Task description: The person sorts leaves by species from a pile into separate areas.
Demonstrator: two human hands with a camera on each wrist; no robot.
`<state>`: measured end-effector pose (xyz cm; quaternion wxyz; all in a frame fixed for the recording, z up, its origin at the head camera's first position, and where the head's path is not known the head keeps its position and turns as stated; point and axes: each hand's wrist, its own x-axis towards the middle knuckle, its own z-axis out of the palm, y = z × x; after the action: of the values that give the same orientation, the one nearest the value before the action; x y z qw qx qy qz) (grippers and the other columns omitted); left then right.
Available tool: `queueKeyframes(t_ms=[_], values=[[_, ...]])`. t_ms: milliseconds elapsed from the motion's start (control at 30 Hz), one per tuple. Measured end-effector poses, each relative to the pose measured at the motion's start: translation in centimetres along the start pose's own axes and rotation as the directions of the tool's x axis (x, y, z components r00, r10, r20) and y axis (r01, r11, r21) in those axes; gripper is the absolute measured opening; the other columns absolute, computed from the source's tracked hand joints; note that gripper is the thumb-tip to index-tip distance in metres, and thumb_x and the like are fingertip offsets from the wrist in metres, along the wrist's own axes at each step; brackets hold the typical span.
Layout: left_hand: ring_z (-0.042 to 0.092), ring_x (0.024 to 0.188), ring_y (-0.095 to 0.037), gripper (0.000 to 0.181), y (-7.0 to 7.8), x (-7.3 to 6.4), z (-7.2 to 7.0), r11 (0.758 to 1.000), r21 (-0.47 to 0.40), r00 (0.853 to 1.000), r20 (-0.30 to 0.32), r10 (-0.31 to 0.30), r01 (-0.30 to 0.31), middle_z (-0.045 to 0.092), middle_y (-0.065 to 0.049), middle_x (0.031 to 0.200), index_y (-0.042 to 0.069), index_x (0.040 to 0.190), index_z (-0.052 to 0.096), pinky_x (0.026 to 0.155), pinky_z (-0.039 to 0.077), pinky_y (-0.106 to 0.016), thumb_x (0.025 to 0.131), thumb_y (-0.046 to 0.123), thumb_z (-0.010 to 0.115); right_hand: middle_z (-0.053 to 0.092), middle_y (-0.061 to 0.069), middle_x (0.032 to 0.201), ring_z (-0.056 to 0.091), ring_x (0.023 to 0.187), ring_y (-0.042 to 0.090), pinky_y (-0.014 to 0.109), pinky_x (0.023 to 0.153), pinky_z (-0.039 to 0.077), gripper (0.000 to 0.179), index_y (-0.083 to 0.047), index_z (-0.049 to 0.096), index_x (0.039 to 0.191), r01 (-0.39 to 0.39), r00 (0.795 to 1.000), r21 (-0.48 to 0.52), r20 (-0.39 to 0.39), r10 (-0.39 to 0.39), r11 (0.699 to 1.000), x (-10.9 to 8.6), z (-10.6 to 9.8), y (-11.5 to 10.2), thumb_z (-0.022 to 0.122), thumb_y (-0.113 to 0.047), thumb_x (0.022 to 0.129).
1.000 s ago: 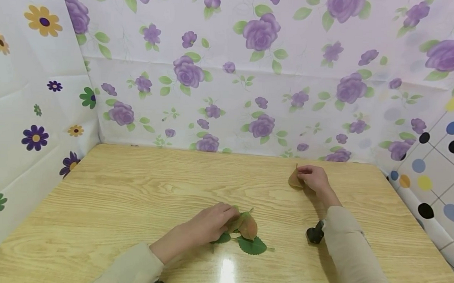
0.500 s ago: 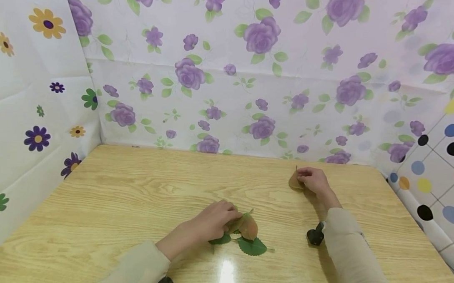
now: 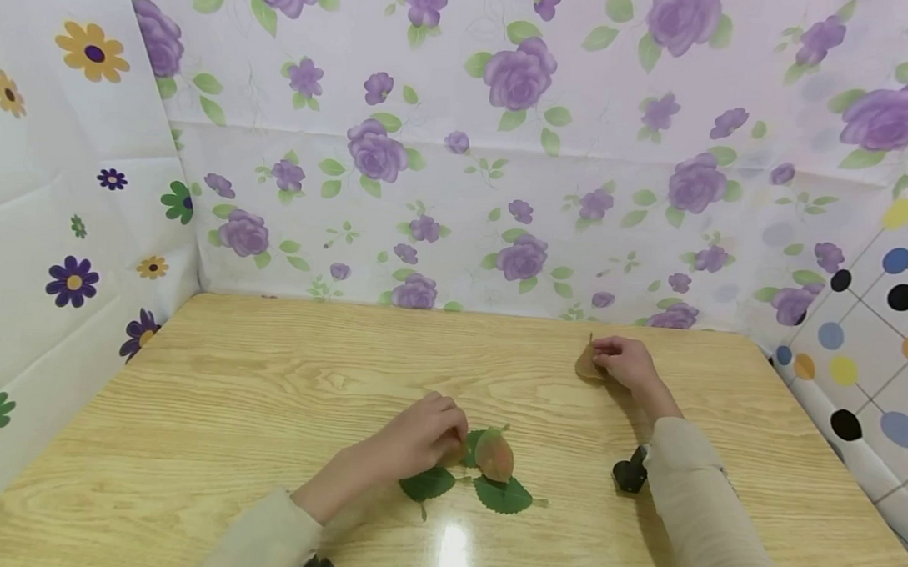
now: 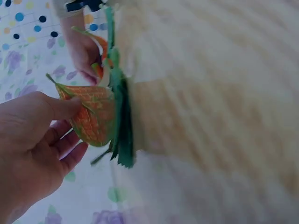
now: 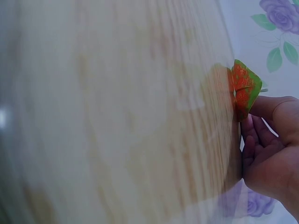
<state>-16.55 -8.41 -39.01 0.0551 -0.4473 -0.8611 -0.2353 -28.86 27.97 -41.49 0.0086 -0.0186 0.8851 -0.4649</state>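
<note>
As the left hand (image 3: pixel 419 437) pinches an orange-and-green veined leaf (image 4: pixel 96 116) between thumb and fingers, the right hand (image 3: pixel 625 363) holds an orange leaf with a green edge (image 5: pixel 245 88) toward the far side of a pale wood-grain counter (image 3: pixel 308 370). Each grip is closed on its own leaf, the left just beside a small cluster, the right well apart from it. From the head view, the left fingers hide most of the leaf they hold. The cluster numbers at least three dark-green leaves with toothed edges (image 3: pixel 502 495) and one reddish-green leaf (image 3: pixel 495 456), which overlaps part of the green behind it, for a visible count of at least six leaves. A thin stem (image 3: pixel 423 512) pokes out below the green leaf nearest the left hand; which leaf it belongs to cannot be told. Two black devices (image 3: pixel 630 471) sit at the cuffs of two beige sleeves (image 3: pixel 709 509). Three patterned white sheets border the counter: purple, yellow and green daisies on the left sheet (image 3: pixel 21 218), purple roses on the back sheet (image 3: pixel 457 183), and coloured dots joined by grey lines on the right sheet (image 3: pixel 872 340). White glare (image 3: pixel 454 550) streaks the counter's near side.
</note>
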Motion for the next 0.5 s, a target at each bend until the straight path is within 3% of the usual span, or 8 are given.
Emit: queueKeyframes(t_ms=[67, 200, 267, 500], values=[[0.052, 0.084, -0.012, 0.011, -0.1, -0.1, -0.5, 0.988, -0.14, 0.998, 0.033, -0.056, 0.06, 0.06, 0.002, 0.091, 0.009, 0.092, 0.062, 0.073, 0.047, -0.023, 0.091, -0.002, 0.063, 0.061, 0.025, 0.114, 0.055, 0.108, 0.038, 0.038, 0.086, 0.049, 0.03, 0.01, 0.058, 0.123, 0.0, 1.0, 0.0, -0.002, 0.0, 1.0, 0.0, 0.0, 0.0, 0.056, -0.002, 0.095], [0.058, 0.087, -0.012, 0.012, -0.3, 0.0, -1.3, 0.921, -0.356, 0.987, 0.075, -0.143, 0.16, 0.062, 0.002, 0.094, 0.009, 0.098, 0.062, 0.074, 0.05, -0.026, 0.096, -0.001, 0.056, 0.062, 0.024, 0.112, 0.056, 0.107, 0.038, 0.036, 0.084, 0.049, 0.03, 0.01, 0.058, 0.122, 0.004, 1.0, -0.007, -0.006, -0.004, 1.0, 0.0, -0.1, 0.0, 0.056, -0.001, 0.095], [0.059, 0.088, -0.013, 0.012, -0.4, 0.1, -1.5, 0.903, -0.39, 0.984, 0.071, -0.165, 0.179, 0.063, 0.002, 0.094, 0.008, 0.1, 0.062, 0.074, 0.051, -0.027, 0.097, -0.001, 0.055, 0.062, 0.023, 0.112, 0.056, 0.106, 0.037, 0.034, 0.084, 0.049, 0.03, 0.01, 0.058, 0.123, 0.003, 1.0, -0.007, -0.006, -0.003, 1.0, 0.0, -0.1, 0.0, 0.056, -0.001, 0.095], [0.06, 0.091, -0.018, 0.015, -1.1, 1.5, -1.4, 0.887, -0.405, 0.973, 0.034, -0.226, 0.221, 0.064, -0.003, 0.097, 0.003, 0.108, 0.063, 0.076, 0.052, -0.027, 0.094, -0.003, 0.058, 0.063, 0.023, 0.113, 0.056, 0.107, 0.036, 0.033, 0.083, 0.049, 0.031, 0.01, 0.058, 0.123, -0.004, 1.0, -0.011, -0.003, 0.004, 1.0, 0.1, -0.2, 0.0, 0.058, -0.002, 0.095]])
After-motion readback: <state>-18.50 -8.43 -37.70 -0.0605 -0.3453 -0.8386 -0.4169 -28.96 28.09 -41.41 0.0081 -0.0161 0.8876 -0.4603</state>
